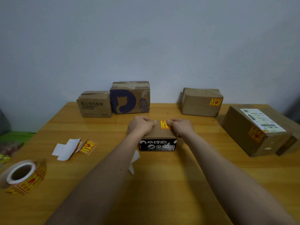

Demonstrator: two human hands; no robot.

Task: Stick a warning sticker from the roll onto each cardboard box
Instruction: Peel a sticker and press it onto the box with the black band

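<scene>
Glossy wooden table [162,184]; rectangular cardboard box [158,135], yellow sticker [164,124].

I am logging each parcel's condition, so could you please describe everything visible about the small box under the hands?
The small cardboard box is brown, with a black band bearing white characters on its near side. It sits flat on the wooden table. A yellow and red warning sticker lies on its top. The left hand and right hand rest on the top either side of the sticker, fingers curled.
</scene>
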